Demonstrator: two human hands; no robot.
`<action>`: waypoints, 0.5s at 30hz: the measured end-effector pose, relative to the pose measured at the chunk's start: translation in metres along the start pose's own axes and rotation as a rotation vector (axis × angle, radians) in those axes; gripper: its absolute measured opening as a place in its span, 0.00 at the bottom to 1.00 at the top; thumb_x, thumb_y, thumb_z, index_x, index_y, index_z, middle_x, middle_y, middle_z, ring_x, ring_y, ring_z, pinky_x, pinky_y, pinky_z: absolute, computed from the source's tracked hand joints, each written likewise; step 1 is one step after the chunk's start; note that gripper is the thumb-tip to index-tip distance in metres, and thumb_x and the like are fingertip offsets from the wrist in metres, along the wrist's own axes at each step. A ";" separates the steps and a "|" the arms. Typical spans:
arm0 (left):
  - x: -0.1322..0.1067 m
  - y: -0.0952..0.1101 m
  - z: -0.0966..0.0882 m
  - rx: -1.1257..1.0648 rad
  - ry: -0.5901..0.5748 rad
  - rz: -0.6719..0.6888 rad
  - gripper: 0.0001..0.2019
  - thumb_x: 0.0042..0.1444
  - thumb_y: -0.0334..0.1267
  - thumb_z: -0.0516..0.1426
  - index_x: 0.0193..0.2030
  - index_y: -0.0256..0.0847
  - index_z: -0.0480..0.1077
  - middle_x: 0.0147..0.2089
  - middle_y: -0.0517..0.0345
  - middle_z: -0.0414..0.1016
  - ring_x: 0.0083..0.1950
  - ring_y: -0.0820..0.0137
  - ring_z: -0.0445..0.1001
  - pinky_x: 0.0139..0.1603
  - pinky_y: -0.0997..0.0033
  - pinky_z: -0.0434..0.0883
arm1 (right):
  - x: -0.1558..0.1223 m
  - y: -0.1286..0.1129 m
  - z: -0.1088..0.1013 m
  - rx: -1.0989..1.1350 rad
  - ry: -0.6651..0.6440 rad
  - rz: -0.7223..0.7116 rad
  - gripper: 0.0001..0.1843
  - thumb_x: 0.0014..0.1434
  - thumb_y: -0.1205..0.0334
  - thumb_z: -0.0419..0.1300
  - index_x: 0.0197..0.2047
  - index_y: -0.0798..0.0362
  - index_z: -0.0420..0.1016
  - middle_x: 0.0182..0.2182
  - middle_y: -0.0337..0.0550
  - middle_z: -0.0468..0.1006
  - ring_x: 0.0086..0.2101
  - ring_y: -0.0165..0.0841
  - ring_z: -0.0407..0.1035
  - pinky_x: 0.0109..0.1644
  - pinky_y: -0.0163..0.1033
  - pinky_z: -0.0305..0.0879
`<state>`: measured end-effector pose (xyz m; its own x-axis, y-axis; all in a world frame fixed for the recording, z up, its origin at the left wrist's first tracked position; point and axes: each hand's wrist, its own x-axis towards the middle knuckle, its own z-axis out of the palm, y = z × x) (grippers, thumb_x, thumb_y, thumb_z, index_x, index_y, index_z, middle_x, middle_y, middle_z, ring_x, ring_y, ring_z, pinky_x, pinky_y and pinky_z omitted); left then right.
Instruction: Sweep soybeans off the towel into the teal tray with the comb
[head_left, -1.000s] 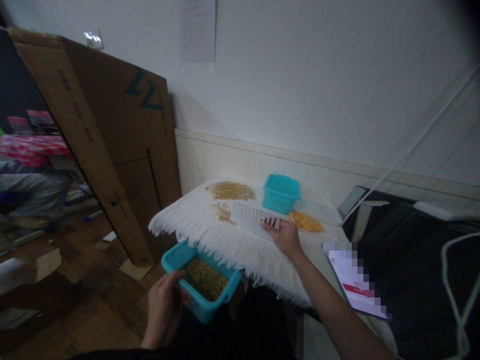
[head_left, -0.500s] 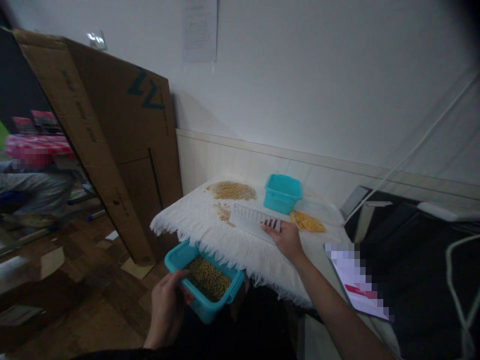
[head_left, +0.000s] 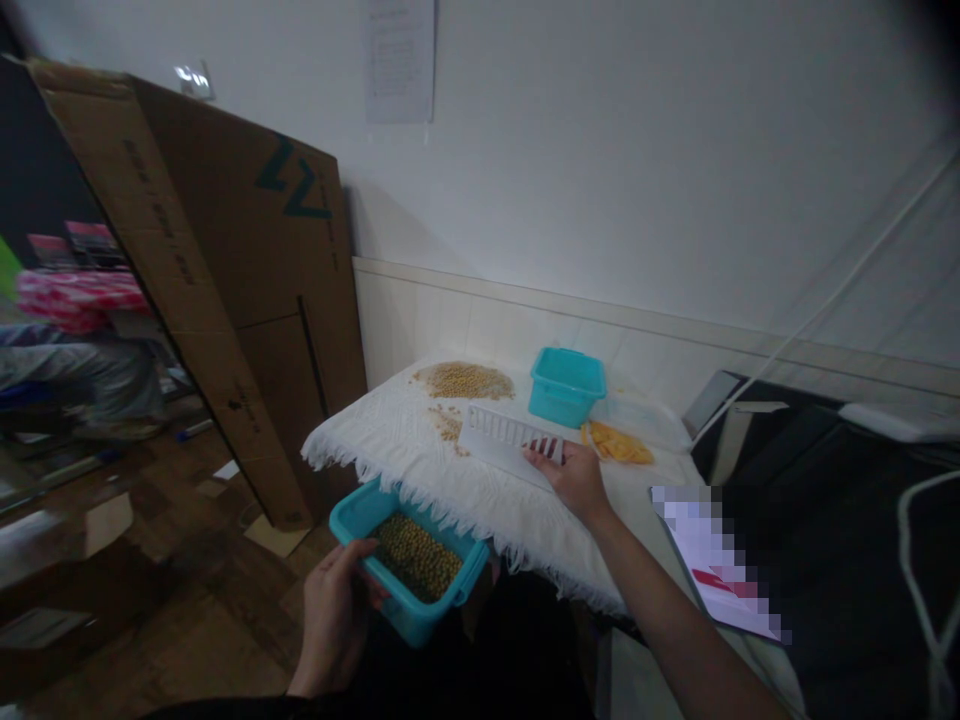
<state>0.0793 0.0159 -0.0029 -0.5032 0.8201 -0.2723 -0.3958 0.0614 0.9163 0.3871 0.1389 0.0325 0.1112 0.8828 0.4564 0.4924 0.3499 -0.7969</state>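
My left hand [head_left: 337,605] grips the near-left rim of a teal plastic basket [head_left: 409,612], tilted just below the table's front edge. Soybeans [head_left: 416,558] cover its bottom. With my right hand [head_left: 574,478] I hold a flat, white slotted plastic piece [head_left: 510,445] by its right end, low over the white cloth [head_left: 405,440]. Near the piece's left end lies a small scatter of soybeans [head_left: 448,428], and a bigger pile of soybeans [head_left: 465,380] sits farther back. A second teal basket [head_left: 566,388] stands behind my right hand.
A yellow bundle [head_left: 619,443] and a clear plastic lid [head_left: 649,415] lie right of the second basket. At the right edge rests a tablet-like screen [head_left: 720,575], partly blurred out. A tall cardboard box [head_left: 247,250] stands left of the table. A person's legs [head_left: 82,375] show far left.
Almost nothing differs. Both hands keep their holds, and the basket, the slotted piece and the soybeans stay in place; the view shifts very slightly.
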 end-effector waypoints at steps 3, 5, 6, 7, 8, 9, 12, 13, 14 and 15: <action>0.001 -0.001 0.000 0.012 -0.012 -0.005 0.13 0.34 0.48 0.70 0.15 0.42 0.75 0.11 0.56 0.68 0.13 0.69 0.64 0.17 0.68 0.58 | 0.001 -0.001 0.002 0.003 -0.011 0.005 0.21 0.55 0.41 0.71 0.26 0.52 0.85 0.23 0.46 0.84 0.25 0.40 0.74 0.30 0.41 0.66; 0.002 -0.002 -0.001 0.017 -0.018 -0.005 0.14 0.34 0.48 0.70 0.14 0.43 0.74 0.11 0.55 0.69 0.13 0.70 0.64 0.17 0.68 0.58 | 0.001 -0.003 0.003 0.019 -0.018 0.000 0.21 0.54 0.42 0.71 0.26 0.52 0.85 0.24 0.47 0.84 0.26 0.41 0.75 0.31 0.41 0.67; 0.002 -0.002 -0.001 0.018 -0.020 -0.003 0.14 0.35 0.48 0.70 0.14 0.43 0.74 0.11 0.56 0.69 0.13 0.70 0.64 0.17 0.68 0.58 | 0.002 -0.003 0.004 0.030 -0.020 -0.003 0.21 0.54 0.42 0.71 0.26 0.52 0.85 0.24 0.47 0.84 0.26 0.41 0.75 0.31 0.41 0.67; 0.003 -0.003 -0.001 0.018 -0.022 0.000 0.14 0.34 0.48 0.70 0.14 0.43 0.74 0.11 0.56 0.69 0.13 0.70 0.64 0.17 0.69 0.59 | 0.002 -0.004 0.006 0.041 -0.022 -0.006 0.21 0.54 0.42 0.71 0.26 0.52 0.85 0.23 0.47 0.84 0.26 0.41 0.75 0.31 0.41 0.67; 0.003 -0.003 -0.001 0.017 -0.024 0.003 0.14 0.34 0.49 0.70 0.14 0.43 0.74 0.11 0.57 0.68 0.13 0.70 0.64 0.17 0.69 0.59 | 0.003 -0.005 0.007 0.051 -0.024 -0.007 0.21 0.54 0.41 0.71 0.26 0.52 0.86 0.23 0.46 0.84 0.26 0.41 0.75 0.31 0.41 0.67; 0.004 -0.004 -0.002 0.016 -0.025 0.005 0.14 0.34 0.49 0.70 0.15 0.43 0.75 0.11 0.57 0.68 0.13 0.70 0.64 0.17 0.69 0.59 | 0.003 -0.006 0.008 0.059 -0.028 -0.007 0.22 0.53 0.41 0.71 0.26 0.53 0.86 0.23 0.46 0.84 0.26 0.41 0.75 0.30 0.41 0.67; 0.005 -0.004 -0.001 0.014 -0.028 0.001 0.14 0.34 0.49 0.70 0.15 0.43 0.76 0.11 0.57 0.68 0.12 0.70 0.63 0.16 0.69 0.58 | 0.001 -0.012 0.012 0.067 -0.052 -0.004 0.22 0.54 0.40 0.71 0.28 0.53 0.87 0.24 0.47 0.84 0.26 0.41 0.75 0.29 0.41 0.66; 0.006 -0.003 -0.001 0.014 -0.030 0.001 0.14 0.34 0.49 0.70 0.15 0.43 0.76 0.11 0.57 0.69 0.12 0.70 0.63 0.16 0.69 0.58 | 0.000 -0.014 0.013 0.070 -0.064 -0.006 0.22 0.54 0.41 0.71 0.29 0.54 0.88 0.24 0.47 0.85 0.26 0.40 0.75 0.30 0.40 0.66; 0.006 -0.002 -0.001 0.013 -0.032 0.000 0.14 0.34 0.49 0.70 0.15 0.43 0.76 0.11 0.56 0.69 0.12 0.70 0.63 0.16 0.70 0.58 | -0.001 -0.017 0.014 0.074 -0.077 -0.009 0.21 0.55 0.42 0.71 0.28 0.53 0.88 0.24 0.46 0.85 0.26 0.40 0.75 0.30 0.40 0.65; 0.005 -0.002 0.000 0.009 -0.032 -0.002 0.14 0.34 0.49 0.70 0.15 0.43 0.75 0.11 0.56 0.69 0.12 0.70 0.63 0.16 0.70 0.57 | -0.003 -0.020 0.015 0.078 -0.088 -0.013 0.21 0.55 0.42 0.71 0.28 0.53 0.87 0.24 0.46 0.84 0.26 0.39 0.74 0.29 0.40 0.65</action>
<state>0.0771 0.0199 -0.0059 -0.4776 0.8379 -0.2643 -0.3892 0.0679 0.9186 0.3639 0.1336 0.0410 0.0275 0.9010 0.4330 0.4240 0.3817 -0.8213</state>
